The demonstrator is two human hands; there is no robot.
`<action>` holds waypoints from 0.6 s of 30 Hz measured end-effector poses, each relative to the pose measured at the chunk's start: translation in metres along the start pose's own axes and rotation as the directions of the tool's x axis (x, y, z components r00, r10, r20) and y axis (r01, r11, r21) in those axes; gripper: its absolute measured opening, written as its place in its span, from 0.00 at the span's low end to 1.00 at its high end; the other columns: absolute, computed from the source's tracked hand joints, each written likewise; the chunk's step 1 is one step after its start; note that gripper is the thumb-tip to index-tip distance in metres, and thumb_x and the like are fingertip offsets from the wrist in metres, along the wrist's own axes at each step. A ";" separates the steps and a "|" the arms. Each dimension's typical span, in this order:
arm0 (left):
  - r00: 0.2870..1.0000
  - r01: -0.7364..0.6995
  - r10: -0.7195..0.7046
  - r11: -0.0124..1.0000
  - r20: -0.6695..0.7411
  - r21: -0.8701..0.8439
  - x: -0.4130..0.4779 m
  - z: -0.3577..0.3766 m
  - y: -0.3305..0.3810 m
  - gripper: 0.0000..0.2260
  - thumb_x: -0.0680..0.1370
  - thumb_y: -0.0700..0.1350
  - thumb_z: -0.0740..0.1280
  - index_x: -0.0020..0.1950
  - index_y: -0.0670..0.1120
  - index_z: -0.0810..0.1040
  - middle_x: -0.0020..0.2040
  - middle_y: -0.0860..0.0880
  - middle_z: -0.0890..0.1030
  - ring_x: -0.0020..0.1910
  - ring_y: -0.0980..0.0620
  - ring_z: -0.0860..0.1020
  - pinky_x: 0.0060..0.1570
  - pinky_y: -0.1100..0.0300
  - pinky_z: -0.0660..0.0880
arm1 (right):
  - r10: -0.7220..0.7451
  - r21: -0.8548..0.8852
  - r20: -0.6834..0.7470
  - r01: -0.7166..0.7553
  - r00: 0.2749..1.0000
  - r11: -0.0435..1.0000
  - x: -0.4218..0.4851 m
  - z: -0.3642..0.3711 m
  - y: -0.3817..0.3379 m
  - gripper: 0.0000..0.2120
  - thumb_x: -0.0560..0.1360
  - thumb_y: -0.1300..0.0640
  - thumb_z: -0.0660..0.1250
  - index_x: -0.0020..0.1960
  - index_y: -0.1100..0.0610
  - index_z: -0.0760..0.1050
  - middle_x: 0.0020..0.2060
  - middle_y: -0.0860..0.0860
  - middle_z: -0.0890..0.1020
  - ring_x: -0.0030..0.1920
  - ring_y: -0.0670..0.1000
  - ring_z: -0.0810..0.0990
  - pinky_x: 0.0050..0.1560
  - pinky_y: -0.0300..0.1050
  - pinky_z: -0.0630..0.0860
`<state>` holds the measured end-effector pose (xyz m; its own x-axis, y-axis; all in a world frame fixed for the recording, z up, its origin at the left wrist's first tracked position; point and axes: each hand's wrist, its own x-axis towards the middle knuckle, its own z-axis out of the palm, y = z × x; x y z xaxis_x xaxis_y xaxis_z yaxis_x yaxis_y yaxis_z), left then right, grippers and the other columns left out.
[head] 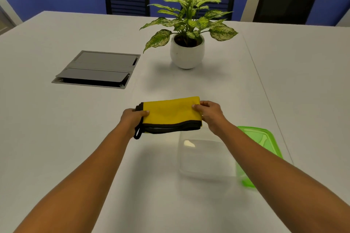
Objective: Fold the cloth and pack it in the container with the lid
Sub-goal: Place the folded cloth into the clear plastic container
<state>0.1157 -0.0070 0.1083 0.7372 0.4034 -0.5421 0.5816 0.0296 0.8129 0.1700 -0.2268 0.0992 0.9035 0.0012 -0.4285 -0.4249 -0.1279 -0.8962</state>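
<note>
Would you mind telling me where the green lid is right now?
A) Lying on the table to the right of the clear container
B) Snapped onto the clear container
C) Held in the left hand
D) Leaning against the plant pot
A: the green lid lies on the table beside the open clear container, on its right side, while both hands hold the folded cloth.

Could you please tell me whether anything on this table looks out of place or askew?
Nothing looks damaged or spilled. The grey flip-up cable hatch set in the white table stands partly open, and the folded yellow cloth's black hanging loop dangles loose.
</note>
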 end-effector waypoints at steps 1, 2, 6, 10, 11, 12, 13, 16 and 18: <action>1.000 -0.012 0.012 1.000 0.028 0.010 -0.006 0.008 0.003 0.21 0.76 0.39 0.67 0.67 0.35 0.68 0.59 0.37 0.75 0.57 0.37 0.75 0.55 0.45 0.75 | -0.003 0.009 -0.024 0.003 1.000 1.000 -0.005 -0.012 0.002 0.19 0.73 0.60 0.69 0.63 0.63 0.72 0.62 0.60 0.76 0.61 0.60 0.76 0.65 0.57 0.73; 0.998 -0.024 0.022 1.000 0.058 0.020 -0.013 0.017 0.005 0.21 0.76 0.39 0.66 0.67 0.36 0.67 0.57 0.38 0.74 0.55 0.38 0.75 0.55 0.45 0.75 | -0.002 0.019 -0.052 0.003 0.999 1.000 -0.010 -0.024 0.004 0.19 0.73 0.61 0.69 0.63 0.63 0.73 0.61 0.61 0.77 0.61 0.60 0.76 0.64 0.56 0.73; 0.988 -0.033 0.019 0.996 0.156 0.085 -0.040 0.051 -0.003 0.20 0.76 0.38 0.67 0.66 0.36 0.67 0.61 0.37 0.74 0.60 0.38 0.74 0.52 0.51 0.73 | 0.011 0.030 -0.159 -0.006 0.987 1.000 -0.029 -0.070 0.023 0.18 0.73 0.62 0.68 0.61 0.64 0.74 0.59 0.62 0.78 0.56 0.59 0.78 0.58 0.51 0.75; 0.975 -0.025 -0.008 0.989 0.221 0.148 -0.052 0.074 -0.021 0.21 0.75 0.36 0.67 0.66 0.36 0.67 0.64 0.36 0.73 0.62 0.38 0.74 0.52 0.53 0.73 | 0.035 0.027 -0.206 -0.030 0.978 0.999 -0.043 -0.096 0.043 0.16 0.73 0.64 0.67 0.60 0.66 0.75 0.58 0.64 0.79 0.51 0.57 0.78 0.58 0.53 0.75; 0.976 -0.033 -0.004 0.985 0.217 0.167 -0.054 0.081 -0.025 0.21 0.75 0.36 0.67 0.66 0.36 0.66 0.64 0.36 0.73 0.62 0.38 0.74 0.53 0.52 0.74 | 0.037 0.008 -0.220 -0.036 0.975 0.999 -0.047 -0.101 0.048 0.16 0.73 0.64 0.67 0.60 0.66 0.75 0.58 0.64 0.79 0.53 0.58 0.78 0.59 0.54 0.75; 0.980 -0.043 0.004 0.981 0.201 0.189 -0.053 0.084 -0.028 0.22 0.75 0.36 0.67 0.67 0.37 0.65 0.64 0.36 0.73 0.62 0.38 0.74 0.55 0.51 0.74 | 0.033 -0.022 -0.229 -0.039 0.973 0.999 -0.048 -0.101 0.052 0.16 0.74 0.64 0.67 0.60 0.66 0.75 0.59 0.64 0.79 0.55 0.60 0.79 0.60 0.54 0.74; 0.982 -0.058 0.017 0.975 0.190 0.216 -0.055 0.090 -0.032 0.23 0.75 0.36 0.67 0.67 0.37 0.64 0.65 0.36 0.72 0.62 0.38 0.74 0.57 0.49 0.75 | 0.024 -0.063 -0.246 -0.041 0.969 0.997 -0.051 -0.104 0.056 0.16 0.74 0.63 0.66 0.61 0.66 0.75 0.59 0.63 0.79 0.57 0.61 0.78 0.60 0.54 0.74; 0.983 -0.115 0.063 0.941 0.170 0.319 -0.059 0.106 -0.042 0.23 0.76 0.36 0.65 0.68 0.39 0.61 0.65 0.37 0.71 0.57 0.40 0.74 0.57 0.50 0.75 | -0.010 -0.185 -0.299 -0.048 0.954 0.982 -0.056 -0.110 0.067 0.16 0.75 0.62 0.64 0.62 0.64 0.75 0.58 0.62 0.79 0.58 0.61 0.77 0.60 0.54 0.73; 0.980 -0.159 0.101 0.913 0.169 0.376 -0.061 0.113 -0.048 0.22 0.76 0.36 0.64 0.68 0.40 0.60 0.63 0.37 0.72 0.50 0.44 0.73 0.52 0.54 0.74 | -0.028 -0.261 -0.306 -0.055 0.952 0.964 -0.056 -0.111 0.072 0.16 0.76 0.62 0.62 0.63 0.64 0.74 0.59 0.62 0.79 0.58 0.61 0.76 0.60 0.54 0.73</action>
<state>0.0815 -0.1363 0.0786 0.8395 0.2438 -0.4856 0.5434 -0.3812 0.7480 0.0945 -0.3463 0.0714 0.8891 -0.2983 -0.3472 -0.4446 -0.3823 -0.8100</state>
